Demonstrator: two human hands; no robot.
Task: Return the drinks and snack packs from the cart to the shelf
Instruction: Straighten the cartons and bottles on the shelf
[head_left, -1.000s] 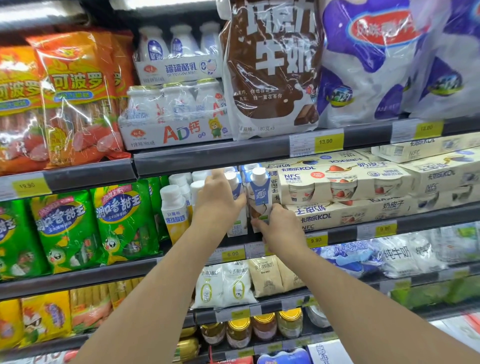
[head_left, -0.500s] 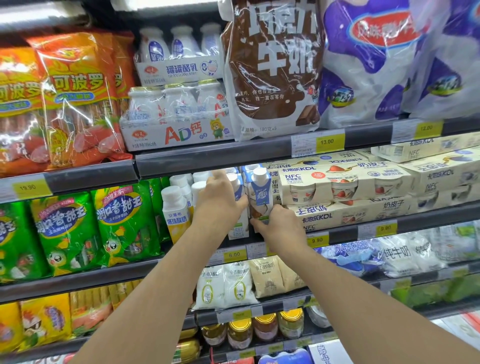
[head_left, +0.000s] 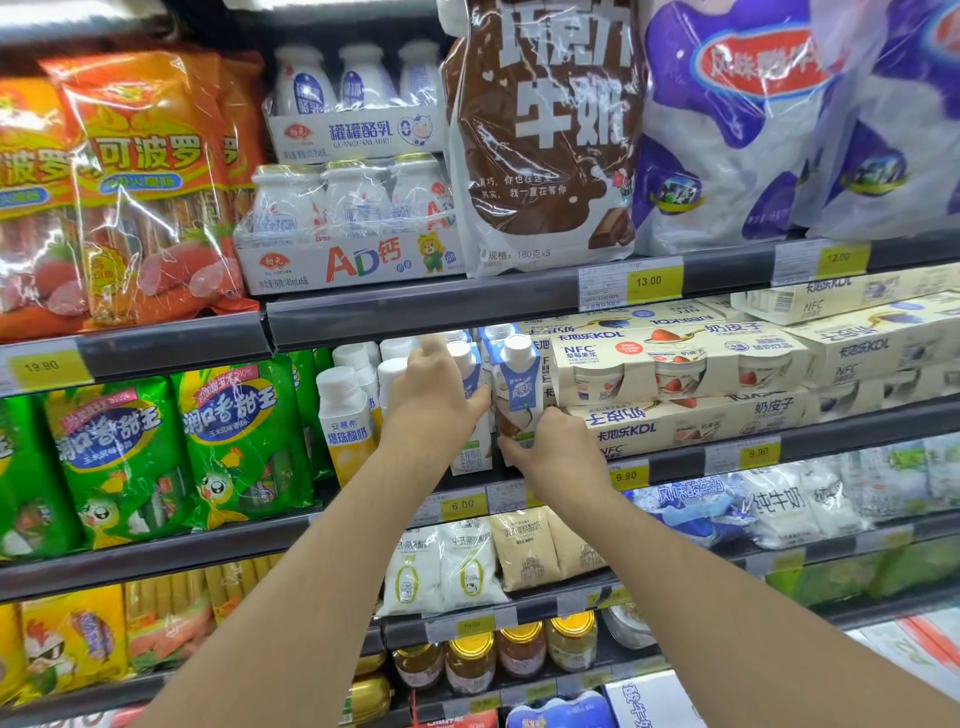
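Straight ahead of you the shelf (head_left: 415, 319) fills the whole view, its dark rails running from nine o'clock to three o'clock. Up at one o'clock hang the big purple-and-white bags (head_left: 737, 130), with the brown chocolate milk bag (head_left: 545, 135) at twelve o'clock beside them. At ten o'clock sit the orange sausage packs (head_left: 140, 182), and below them at nine o'clock the green corn sausage packs (head_left: 228, 441). Over at three o'clock lie the cream yoghurt boxes (head_left: 680, 364), stacked flat.

Near the centre, your two arms reach up to the middle shelf. Your left hand (head_left: 431, 405) is wrapped around a white carton (head_left: 470, 395), fingers curled behind it and thumb pressing its right edge. Your right hand (head_left: 556, 452) pinches the bottom of the blue-and-white coconut carton (head_left: 519, 389), which stands upright on the shelf, touching the white carton on its left and just beside the yoghurt boxes on its right. Just left of your left hand stands a yellow-labelled bottle (head_left: 345, 415) with a white cap. Below your hands, at six o'clock, is the yellow 6.00 price tag (head_left: 462, 505).
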